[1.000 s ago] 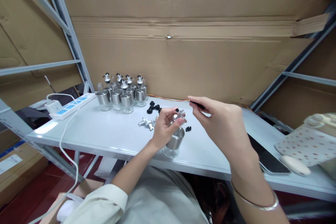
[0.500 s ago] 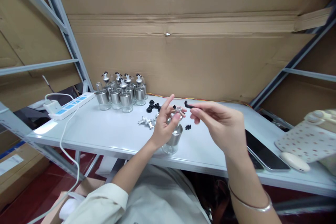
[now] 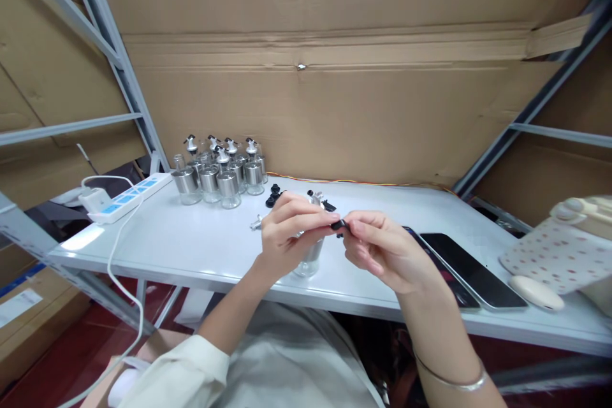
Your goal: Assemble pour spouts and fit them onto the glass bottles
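Note:
My left hand (image 3: 285, 233) and my right hand (image 3: 382, 248) meet over the front of the table. Between their fingertips they pinch a small bent black plastic piece (image 3: 340, 225). Behind my left hand stands a glass oil bottle (image 3: 308, 266) with a metal sleeve, partly hidden by the fingers. A silver pourer spout (image 3: 317, 197) with black parts tops it. Just past my left hand lie black stoppers (image 3: 274, 194), and a loose silver spout (image 3: 256, 223) shows beside it. Other small parts are covered by my hands.
Several sleeved glass bottles (image 3: 228, 188) stand at the back left, some with pourer spouts. A power strip (image 3: 129, 197) with a white cable lies at the left edge. Right of my hands are two phone-like slabs (image 3: 471, 268), a white oval object (image 3: 536, 293) and a dotted bag (image 3: 557, 258).
My left hand has left the bottle's spout and closed on the black piece that my right hand holds. My right hand has come lower and slightly left.

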Tool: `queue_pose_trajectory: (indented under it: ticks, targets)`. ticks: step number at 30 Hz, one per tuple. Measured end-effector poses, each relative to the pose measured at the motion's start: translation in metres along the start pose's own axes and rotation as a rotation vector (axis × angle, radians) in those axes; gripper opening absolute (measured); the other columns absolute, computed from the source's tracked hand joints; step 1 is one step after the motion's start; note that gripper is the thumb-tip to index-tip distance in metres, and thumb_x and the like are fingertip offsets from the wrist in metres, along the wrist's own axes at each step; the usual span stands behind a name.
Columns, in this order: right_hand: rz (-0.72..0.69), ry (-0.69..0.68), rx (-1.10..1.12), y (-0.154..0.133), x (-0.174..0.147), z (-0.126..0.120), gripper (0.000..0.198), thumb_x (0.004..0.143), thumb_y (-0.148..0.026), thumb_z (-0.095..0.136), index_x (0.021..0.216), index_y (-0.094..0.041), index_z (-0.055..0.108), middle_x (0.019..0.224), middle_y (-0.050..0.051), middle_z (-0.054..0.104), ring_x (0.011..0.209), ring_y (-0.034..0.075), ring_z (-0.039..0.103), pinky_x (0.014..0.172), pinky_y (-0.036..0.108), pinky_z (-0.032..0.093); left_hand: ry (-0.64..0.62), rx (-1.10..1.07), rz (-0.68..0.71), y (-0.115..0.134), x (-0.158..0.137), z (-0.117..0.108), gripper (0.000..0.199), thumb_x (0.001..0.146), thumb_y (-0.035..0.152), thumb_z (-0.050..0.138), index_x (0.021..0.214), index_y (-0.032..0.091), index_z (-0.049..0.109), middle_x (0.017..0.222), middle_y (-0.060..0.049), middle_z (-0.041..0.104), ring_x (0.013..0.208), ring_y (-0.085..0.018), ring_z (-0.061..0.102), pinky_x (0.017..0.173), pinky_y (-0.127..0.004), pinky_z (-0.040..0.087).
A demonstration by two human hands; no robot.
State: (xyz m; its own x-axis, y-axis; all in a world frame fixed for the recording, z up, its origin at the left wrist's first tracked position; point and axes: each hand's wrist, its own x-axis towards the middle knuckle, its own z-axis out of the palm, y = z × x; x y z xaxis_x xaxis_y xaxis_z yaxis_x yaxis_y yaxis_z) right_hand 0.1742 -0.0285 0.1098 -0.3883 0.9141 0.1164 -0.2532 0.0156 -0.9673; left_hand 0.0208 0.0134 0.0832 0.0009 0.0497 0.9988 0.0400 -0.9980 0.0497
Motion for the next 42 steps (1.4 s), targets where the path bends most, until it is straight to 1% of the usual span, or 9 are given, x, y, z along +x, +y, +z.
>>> queue_pose_trajectory:
  ticks: [4, 8, 12, 16, 18, 21, 24, 30, 42]
  targets:
    - [-0.01, 0.017, -0.07, -0.001, -0.004, 0.005, 0.039, 0.069, -0.049, 0.072, 0.054, -0.015, 0.058, 0.042, -0.003, 0.051, 0.03, 0.004, 0.035, 0.031, 0.017, 0.02, -0.01, 0.033, 0.031, 0.006, -0.001, -0.004, 0.035, 0.082, 0.016, 0.065, 0.114, 0.031, 0.064, 0.086, 0.001, 0.07, 0.071, -0.012, 0.063, 0.064, -0.026, 0.049]
    - [-0.156, 0.09, -0.276, -0.004, -0.006, 0.004, 0.029, 0.073, -0.042, 0.072, 0.06, -0.016, 0.069, 0.057, 0.002, 0.062, 0.043, 0.007, 0.046, 0.039, 0.021, 0.038, 0.012, 0.121, 0.096, 0.004, -0.002, -0.006, 0.039, 0.081, 0.009, 0.064, 0.114, 0.03, 0.064, 0.087, 0.001, 0.071, 0.071, -0.011, 0.063, 0.063, -0.026, 0.049]
    - [-0.291, 0.19, -0.453, -0.006, -0.007, 0.004, 0.015, 0.07, -0.034, 0.075, 0.075, -0.02, 0.077, 0.058, 0.002, 0.066, 0.045, 0.01, 0.049, 0.044, 0.026, 0.048, 0.031, 0.094, 0.053, -0.005, -0.005, 0.0, 0.031, 0.083, 0.011, 0.062, 0.107, 0.031, 0.065, 0.085, 0.001, 0.069, 0.074, -0.012, 0.062, 0.066, -0.027, 0.05]
    - [-0.587, 0.481, -0.555, 0.0, 0.003, -0.001, 0.016, 0.074, -0.026, 0.071, 0.089, -0.024, 0.077, 0.062, 0.001, 0.068, 0.049, 0.012, 0.054, 0.048, 0.028, 0.049, 0.156, -0.049, -0.287, -0.021, -0.017, 0.013, 0.04, 0.084, 0.033, 0.064, 0.123, 0.033, 0.053, 0.117, -0.005, 0.061, 0.104, -0.018, 0.058, 0.078, -0.028, 0.049]
    - [-0.723, 0.571, -0.635, 0.005, 0.012, -0.007, 0.019, 0.077, -0.022, 0.068, 0.094, -0.026, 0.076, 0.066, 0.0, 0.068, 0.051, 0.011, 0.055, 0.052, 0.028, 0.049, 0.139, -0.249, -0.503, -0.027, -0.024, 0.018, 0.055, 0.085, 0.04, 0.061, 0.134, 0.036, 0.037, 0.12, -0.006, 0.058, 0.103, -0.017, 0.06, 0.076, -0.027, 0.05]
    - [-0.784, 0.515, -0.777, 0.011, 0.026, -0.014, 0.021, 0.08, -0.018, 0.065, 0.097, -0.026, 0.075, 0.07, 0.0, 0.069, 0.057, 0.012, 0.058, 0.058, 0.028, 0.05, 0.033, -0.478, -0.685, -0.033, -0.032, 0.02, 0.06, 0.087, 0.042, 0.058, 0.139, 0.036, 0.028, 0.091, 0.0, 0.065, 0.078, -0.013, 0.066, 0.069, -0.026, 0.051]
    - [-0.811, 0.413, -0.855, 0.013, 0.031, -0.016, 0.022, 0.083, -0.017, 0.062, 0.099, -0.026, 0.074, 0.071, 0.0, 0.07, 0.061, 0.012, 0.06, 0.062, 0.027, 0.051, -0.029, -0.536, -0.761, -0.036, -0.034, 0.017, 0.057, 0.086, 0.046, 0.057, 0.136, 0.035, 0.033, 0.071, 0.003, 0.063, 0.061, -0.012, 0.062, 0.059, -0.024, 0.048]
    - [-0.834, 0.363, -1.05, 0.006, 0.024, -0.015, 0.022, 0.085, -0.017, 0.059, 0.099, -0.025, 0.074, 0.068, 0.0, 0.068, 0.061, 0.012, 0.061, 0.06, 0.025, 0.05, -0.019, -0.59, -0.744, -0.035, -0.03, 0.015, 0.035, 0.085, 0.042, 0.06, 0.116, 0.028, 0.052, 0.069, 0.004, 0.062, 0.057, -0.01, 0.061, 0.056, -0.02, 0.047]
    - [-0.907, 0.28, -1.25, 0.0, 0.015, -0.01, 0.027, 0.089, -0.014, 0.053, 0.11, -0.023, 0.069, 0.082, 0.004, 0.067, 0.069, 0.013, 0.06, 0.061, 0.024, 0.051, 0.078, -0.538, -0.699, -0.028, -0.032, 0.02, 0.019, 0.086, 0.036, 0.06, 0.102, 0.027, 0.06, 0.063, 0.006, 0.055, 0.055, -0.006, 0.054, 0.056, -0.018, 0.046]
